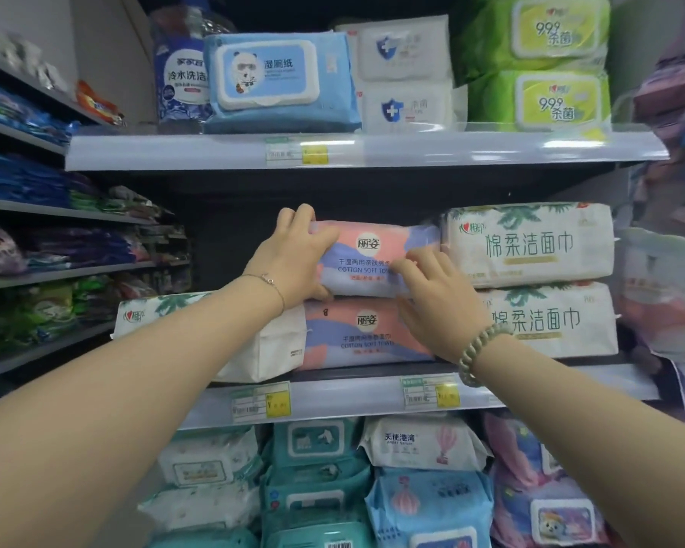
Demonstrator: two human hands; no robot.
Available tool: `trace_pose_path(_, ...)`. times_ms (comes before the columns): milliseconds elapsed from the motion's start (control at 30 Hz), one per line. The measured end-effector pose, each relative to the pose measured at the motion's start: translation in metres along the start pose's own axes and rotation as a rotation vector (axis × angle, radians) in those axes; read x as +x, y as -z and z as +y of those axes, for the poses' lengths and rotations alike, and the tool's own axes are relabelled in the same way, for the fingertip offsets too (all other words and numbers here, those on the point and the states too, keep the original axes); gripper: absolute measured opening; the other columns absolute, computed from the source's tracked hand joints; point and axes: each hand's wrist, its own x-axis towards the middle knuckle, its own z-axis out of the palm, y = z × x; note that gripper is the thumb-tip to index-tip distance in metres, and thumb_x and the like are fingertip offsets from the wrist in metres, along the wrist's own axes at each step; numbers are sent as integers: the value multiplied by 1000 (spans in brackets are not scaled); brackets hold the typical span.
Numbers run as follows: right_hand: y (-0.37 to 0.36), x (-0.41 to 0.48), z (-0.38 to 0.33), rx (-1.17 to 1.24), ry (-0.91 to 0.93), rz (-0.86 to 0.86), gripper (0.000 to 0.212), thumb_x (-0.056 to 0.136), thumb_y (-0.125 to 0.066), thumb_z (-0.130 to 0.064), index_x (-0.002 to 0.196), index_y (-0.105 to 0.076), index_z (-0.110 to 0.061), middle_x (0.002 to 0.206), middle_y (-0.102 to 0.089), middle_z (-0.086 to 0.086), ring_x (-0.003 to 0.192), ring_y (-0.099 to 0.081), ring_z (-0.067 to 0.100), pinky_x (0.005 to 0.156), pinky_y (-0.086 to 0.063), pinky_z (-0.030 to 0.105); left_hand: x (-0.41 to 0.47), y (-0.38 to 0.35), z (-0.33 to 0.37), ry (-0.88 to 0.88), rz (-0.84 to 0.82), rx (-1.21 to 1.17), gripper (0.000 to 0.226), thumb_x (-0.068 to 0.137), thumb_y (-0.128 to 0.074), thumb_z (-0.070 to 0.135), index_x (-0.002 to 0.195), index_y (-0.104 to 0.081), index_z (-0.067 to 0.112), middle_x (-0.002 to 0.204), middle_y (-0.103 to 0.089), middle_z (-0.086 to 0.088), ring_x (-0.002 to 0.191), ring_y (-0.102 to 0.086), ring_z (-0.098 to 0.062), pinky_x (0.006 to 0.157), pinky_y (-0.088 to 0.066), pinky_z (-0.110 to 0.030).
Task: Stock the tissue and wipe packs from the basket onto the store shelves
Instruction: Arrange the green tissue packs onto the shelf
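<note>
Now, middle shelf (352, 397): an upper soft plastic pack of cotton towels, pink, lilac and pale blue (372, 251), lies flat on an identical lower pack (368, 334), near the shelf's front edge. Its right end touches the stacked white leaf-print packs (530, 247).

My left hand (289, 259) is clamped on the upper pack's left end, fingers curled over the top and thumb underneath. My right hand (439, 298) has bent fingers against the front face, low and to the right. I cannot tell whether it pinches or only presses. The basket is out of view.

Risks, as I judge them:
- Slick film on slick film. If I let go before the upper pack is squared back, it could slide forward off the lower one and over the front edge.
- A white leaf-print pack lying askew (262, 350) pokes past the front edge at the left, right under my left forearm. A careless withdrawal could drag it off.
- Shoving right could skew the white stack.
</note>
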Motion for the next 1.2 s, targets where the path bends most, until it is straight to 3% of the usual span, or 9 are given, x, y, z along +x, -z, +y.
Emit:
trace_pose_path(100,-5,-1,-4,-10,-25,-17,39,75,-62,-13,114,-58,-6,110,-56,14,92,-53,36,70,-50,48,7,-1,-2,1,-101,-6,65,62,-87,49,91,-36,22,119,-32,-4,107,-34,-24,79,-51,-42)
trace_pose_path(233,-9,0,-10,-21,-56,-19,35,73,-64,-9,108,-60,-8,105,-56,13,88,-53,35,63,-47,42,11,0,-6,-2,-138,-74,48,75,-70,62,85,-47,21,110,-40,-1,99,-43,-22,81,-49,-39)
trace_pose_path(367,-13,4,-14,-27,-90,-51,32,73,-67,-7,105,-61,-6,102,-56,13,84,-52,35,61,-48,43,13,2,-8,8,-234,26,24,90,-58,43,100,-52,21,123,-40,-3,114,-42,-24,88,-49,-44)
trace_pose_path(433,-15,6,-17,-50,-107,-101,30,76,-65,-10,105,-60,-5,103,-56,14,86,-51,36,63,-49,44,12,-1,-7,23,-280,79,27,95,-51,32,119,-52,19,135,-34,-5,125,-36,-26,89,-48,-46)
trace_pose_path(633,-18,6,-21,-56,-124,-311,37,92,-51,-23,127,-49,-8,126,-47,10,106,-48,33,80,-48,46,12,-14,-3,105,-352,157,52,96,-49,25,145,-32,19,152,-17,-7,143,-17,-28,100,-43,-54)
trace_pose_path(800,-24,0,-17,35,-271,-586,52,98,-40,-40,145,-29,-20,158,-16,0,135,-32,27,103,-36,48,14,-13,4,153,-454,161,54,95,-47,24,146,-30,28,162,3,-4,150,5,-25,108,-30,-59)
trace_pose_path(867,-23,-1,-21,41,-273,-529,47,97,-40,-40,140,-37,-21,152,-29,2,133,-34,26,102,-34,46,14,-12,7,155,-462,177,54,96,-45,25,147,-29,29,163,5,-3,150,4,-25,108,-28,-59)
trace_pose_path(967,-16,-1,-31,17,-217,-439,34,93,-44,-38,122,-49,-20,124,-48,1,118,-43,26,94,-37,43,9,-9,12,114,-468,243,50,98,-42,27,146,-30,27,163,5,-2,149,2,-28,105,-30,-56)
trace_pose_path(1200,4,-6,-57,-59,-5,-312,23,81,-57,-26,100,-56,-13,99,-54,5,93,-50,30,72,-31,37,-38,-4,24,-103,-256,221,39,96,-45,36,132,-42,21,130,-46,-2,122,-42,-22,94,-38,-41)
